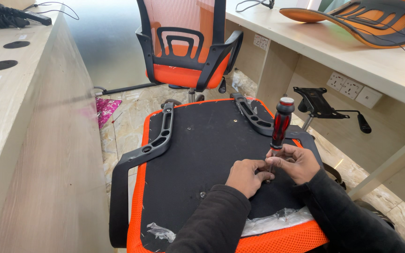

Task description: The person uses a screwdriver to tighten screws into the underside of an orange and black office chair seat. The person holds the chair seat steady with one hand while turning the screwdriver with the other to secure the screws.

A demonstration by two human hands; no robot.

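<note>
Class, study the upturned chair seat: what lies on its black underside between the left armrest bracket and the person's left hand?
In the head view, only bare black underside, apart from one small screw, separates the armrest bracket from the left hand.

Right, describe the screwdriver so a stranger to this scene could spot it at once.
Start at the upturned orange chair seat with its black underside, low in the middle of the view. Both hands meet on its right half, the left hand beside the right hand. The screwdriver stands upright from them, the only thing with a translucent red and black handle.
</note>
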